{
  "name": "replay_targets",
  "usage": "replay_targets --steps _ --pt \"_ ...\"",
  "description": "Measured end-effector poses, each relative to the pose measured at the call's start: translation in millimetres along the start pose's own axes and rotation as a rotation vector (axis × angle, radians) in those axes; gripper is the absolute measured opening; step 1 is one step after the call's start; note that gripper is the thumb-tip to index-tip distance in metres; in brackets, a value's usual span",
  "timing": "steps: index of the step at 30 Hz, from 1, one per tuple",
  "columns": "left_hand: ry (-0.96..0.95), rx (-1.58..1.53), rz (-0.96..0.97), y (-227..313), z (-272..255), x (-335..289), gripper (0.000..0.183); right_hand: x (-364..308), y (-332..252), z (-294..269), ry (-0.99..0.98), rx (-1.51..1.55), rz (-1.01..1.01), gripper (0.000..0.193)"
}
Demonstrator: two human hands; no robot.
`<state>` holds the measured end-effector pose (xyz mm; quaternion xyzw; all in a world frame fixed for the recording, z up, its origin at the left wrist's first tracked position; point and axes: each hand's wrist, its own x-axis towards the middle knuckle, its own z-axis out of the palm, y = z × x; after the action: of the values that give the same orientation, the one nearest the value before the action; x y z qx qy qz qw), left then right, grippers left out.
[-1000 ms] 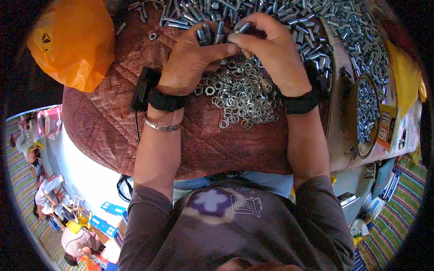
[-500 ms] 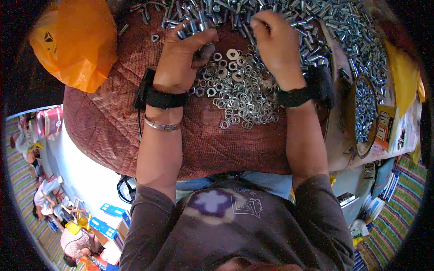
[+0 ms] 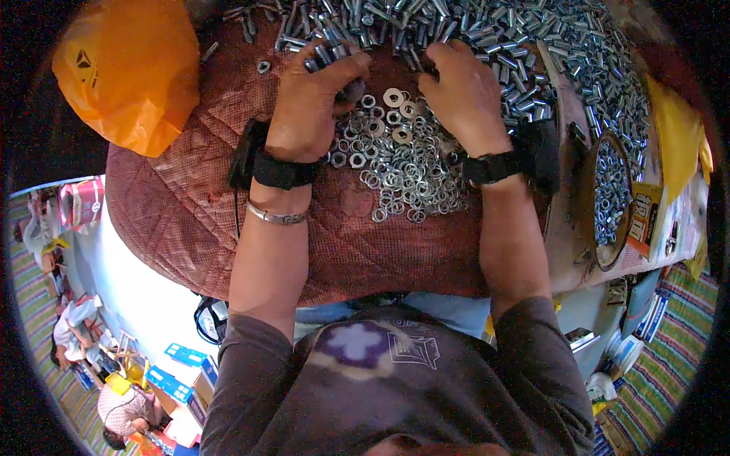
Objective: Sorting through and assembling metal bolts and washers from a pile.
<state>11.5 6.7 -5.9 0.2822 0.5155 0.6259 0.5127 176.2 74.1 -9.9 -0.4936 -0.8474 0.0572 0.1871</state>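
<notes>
My left hand [image 3: 304,110] is closed around several silvery bolts [image 3: 328,55], whose ends stick up between thumb and fingers. My right hand [image 3: 468,99] reaches down at the near edge of a big heap of loose bolts [image 3: 380,15]. Its thumb and forefinger are bent and a little apart, close to some bolts, and I see nothing held between them. Below and between the hands lies a pile of washers and rings [image 3: 414,171], with a few hex nuts [image 3: 357,160] at its left side. A single nut [image 3: 263,67] sits left of my left hand.
All of this rests on a reddish-brown quilted cloth [image 3: 175,228]. An orange plastic bag [image 3: 129,76] stands at the far left. To the right are a round container of nuts [image 3: 608,254], a small box [image 3: 645,216] and yellow plastic [image 3: 673,137]. Another person [image 3: 129,410] bends at lower left.
My right hand has lowered toward the bolt heap, its thumb and forefinger parting from a curled position. My left hand stays closed on the bolts, shifted slightly right.
</notes>
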Motion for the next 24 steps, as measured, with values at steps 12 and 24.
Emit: replay_targets --steps 12,24 --pt "0.121 0.005 0.14 2.7 -2.3 3.8 0.014 -3.4 -9.3 -5.1 -0.067 -0.052 -0.05 0.019" --pt "0.135 0.027 0.264 2.7 -2.9 5.2 0.017 -8.3 -7.1 -6.3 0.013 0.249 -0.124 0.013"
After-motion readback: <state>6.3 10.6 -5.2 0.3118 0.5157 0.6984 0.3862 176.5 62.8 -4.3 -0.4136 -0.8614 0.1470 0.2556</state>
